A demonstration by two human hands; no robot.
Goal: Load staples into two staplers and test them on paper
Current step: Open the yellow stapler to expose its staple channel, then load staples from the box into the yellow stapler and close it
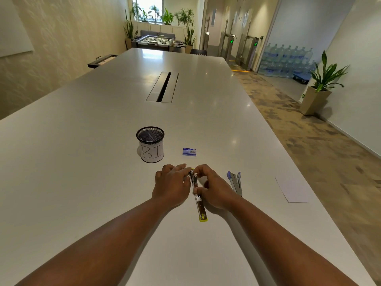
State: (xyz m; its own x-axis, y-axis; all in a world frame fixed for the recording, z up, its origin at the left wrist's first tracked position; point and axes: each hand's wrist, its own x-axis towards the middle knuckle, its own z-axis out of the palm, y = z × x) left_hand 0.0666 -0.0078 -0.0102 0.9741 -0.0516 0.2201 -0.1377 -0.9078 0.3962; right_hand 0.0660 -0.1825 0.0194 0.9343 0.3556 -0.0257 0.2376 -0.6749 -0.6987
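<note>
Hands meet over the opened yellow stapler point(198, 198): left hand point(172, 187) steadies it, right hand point(214, 189) pinches its channel; staples should seat straight before closing.

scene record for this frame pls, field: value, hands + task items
left hand: fingers on far end of yellow stapler
right hand: pinches the same stapler
yellow stapler: opened flat on table
purple stapler: open, right of hands, untouched
staple box: beyond hands
paper: far right
mesh cup: labelled BI
</note>
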